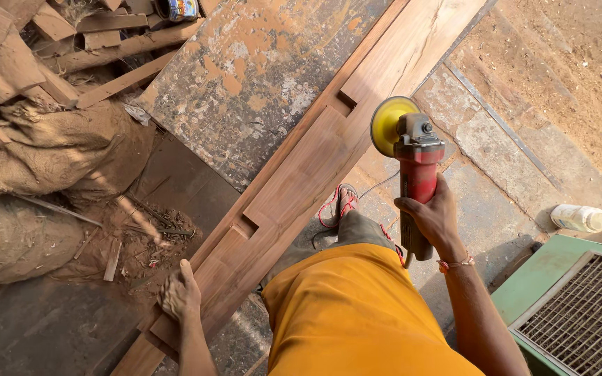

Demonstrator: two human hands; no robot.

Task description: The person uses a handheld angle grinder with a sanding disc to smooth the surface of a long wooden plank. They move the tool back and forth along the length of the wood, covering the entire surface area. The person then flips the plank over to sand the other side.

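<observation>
Grinder (416, 174), red-bodied with a yellow disc, sits gripped in the right hand (433, 219), disc just beside the long notched plank (308, 167). Left hand (179, 296) lies flat and open on the plank's near end, well apart from the grinder.

The person wears an orange-yellow garment (357, 313), a thin beaded bracelet (454, 264) and red-strapped sandals (343, 202).

Bright warm sunlight, soft shadows at left, sharp focus, slight wide-angle edge distortion.
</observation>
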